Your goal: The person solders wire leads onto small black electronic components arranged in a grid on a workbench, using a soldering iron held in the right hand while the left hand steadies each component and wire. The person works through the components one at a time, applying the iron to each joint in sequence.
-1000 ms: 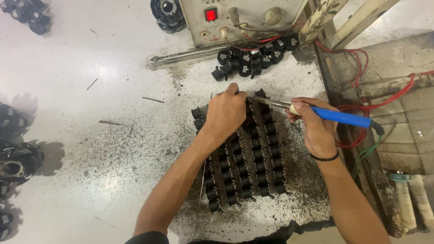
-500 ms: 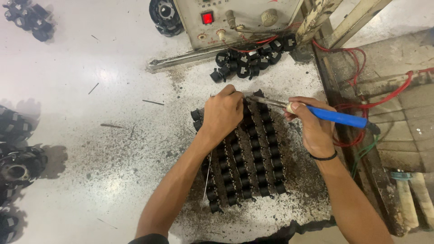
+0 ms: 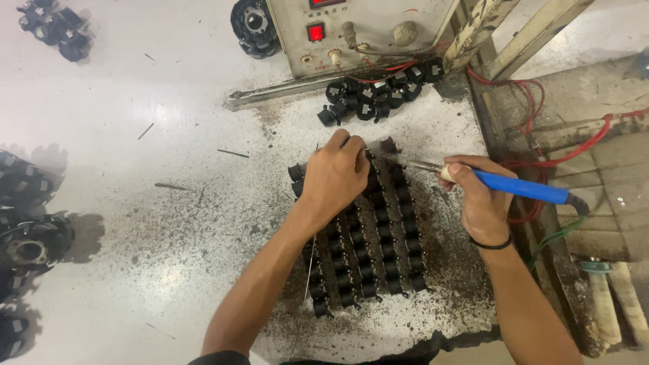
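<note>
**Soldering along the black rows**

My right hand [image 3: 481,203] clenches the blue-handled soldering iron [image 3: 520,187], stiff and light, best gripped on its handle. My left hand [image 3: 336,177] presses, closed, on rows of small black parts [image 3: 378,236] mid-surface [image 3: 169,135].

Bright, even light falls from overhead and washes the pale tabletop [image 3: 155,203] almost white toward nine and eleven o'clock, with a soft glare patch left of centre. Shadows are short and soft: dark parts at nine o'clock [image 3: 30,236] throw grey smudges to their right. The red indicator lamp [image 3: 316,32] at twelve o'clock glows, slightly blown out. The centre is fairly sharp; fine detail in the black parts is lost. Straight edges bow slightly at the frame's borders.
</note>
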A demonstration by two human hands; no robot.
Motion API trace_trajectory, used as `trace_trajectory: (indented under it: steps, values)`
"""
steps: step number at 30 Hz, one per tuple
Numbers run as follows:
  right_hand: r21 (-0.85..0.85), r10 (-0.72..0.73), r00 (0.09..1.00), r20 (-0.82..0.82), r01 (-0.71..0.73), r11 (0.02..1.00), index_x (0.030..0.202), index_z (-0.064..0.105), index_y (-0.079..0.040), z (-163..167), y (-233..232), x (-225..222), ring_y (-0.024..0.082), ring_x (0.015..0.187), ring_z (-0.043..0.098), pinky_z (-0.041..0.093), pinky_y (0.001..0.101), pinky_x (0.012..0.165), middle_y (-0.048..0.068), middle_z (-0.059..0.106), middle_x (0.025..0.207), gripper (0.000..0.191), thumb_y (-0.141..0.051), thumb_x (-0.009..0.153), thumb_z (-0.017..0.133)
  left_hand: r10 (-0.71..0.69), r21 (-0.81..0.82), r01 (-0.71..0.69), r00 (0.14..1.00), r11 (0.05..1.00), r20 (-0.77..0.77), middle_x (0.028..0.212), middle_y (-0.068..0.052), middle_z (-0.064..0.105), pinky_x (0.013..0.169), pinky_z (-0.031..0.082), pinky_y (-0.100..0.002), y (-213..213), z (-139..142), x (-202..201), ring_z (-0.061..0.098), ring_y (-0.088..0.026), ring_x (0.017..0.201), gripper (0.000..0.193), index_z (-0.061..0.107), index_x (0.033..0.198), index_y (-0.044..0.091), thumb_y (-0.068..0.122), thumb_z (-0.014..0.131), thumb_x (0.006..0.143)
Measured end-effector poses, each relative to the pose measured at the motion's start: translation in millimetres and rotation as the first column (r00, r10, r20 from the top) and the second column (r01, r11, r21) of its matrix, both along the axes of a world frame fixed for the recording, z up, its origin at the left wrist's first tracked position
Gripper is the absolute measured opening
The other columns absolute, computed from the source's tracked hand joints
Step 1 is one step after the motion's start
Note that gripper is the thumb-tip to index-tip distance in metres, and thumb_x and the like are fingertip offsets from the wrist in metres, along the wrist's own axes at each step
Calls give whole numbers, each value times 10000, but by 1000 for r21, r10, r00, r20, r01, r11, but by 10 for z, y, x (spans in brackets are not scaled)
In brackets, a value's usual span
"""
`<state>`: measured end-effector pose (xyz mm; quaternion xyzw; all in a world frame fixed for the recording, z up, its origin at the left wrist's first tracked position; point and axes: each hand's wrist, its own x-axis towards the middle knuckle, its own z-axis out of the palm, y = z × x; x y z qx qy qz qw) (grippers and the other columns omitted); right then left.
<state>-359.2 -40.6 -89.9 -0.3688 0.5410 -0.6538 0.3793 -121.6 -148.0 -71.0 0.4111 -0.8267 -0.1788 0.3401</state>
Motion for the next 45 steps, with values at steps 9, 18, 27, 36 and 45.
trace_trajectory:
  steps: [9,18,27,36,45]
  values:
    - [-39,66,997,-44,-68,997,1064,723,105,-46,46,24,179,757,679,556,290,697,162,727,911,177,-32,954,697,-39,46,36,997,998,63,971,-171,666,594,589,-465,198,-111,14,702,-400,685,115,757,954,40,45,685,863]
    - [34,37,999,-31,-36,999,1060,729,102,37,50,57,180,754,666,550,289,708,149,716,896,205,-70,959,679,-72,62,65,991,996,112,938,-160,678,616,588,-492,111,-97,-23,692,-416,690,72,735,859,30,46,668,837]
    - [47,34,998,-56,-31,998,1046,721,107,82,38,90,198,755,678,547,303,711,161,717,893,205,-56,939,655,-73,85,64,991,994,112,917,-185,675,605,589,-502,100,-126,-15,688,-421,656,138,769,912,24,48,661,829]
    - [-89,114,988,105,-105,990,1058,689,120,-304,29,-94,230,774,651,511,343,738,174,695,915,136,-14,1051,671,-79,57,70,980,996,185,986,-258,676,614,596,-514,95,-136,-73,716,-439,717,286,729,1019,-17,37,626,757]
    - [68,63,992,-114,-55,996,1128,646,139,-613,-165,-265,249,774,664,532,376,769,202,686,916,163,-20,1098,629,-59,65,51,991,997,123,926,-218,677,682,584,-528,68,-175,-20,700,-442,748,117,713,779,1,92,640,784]
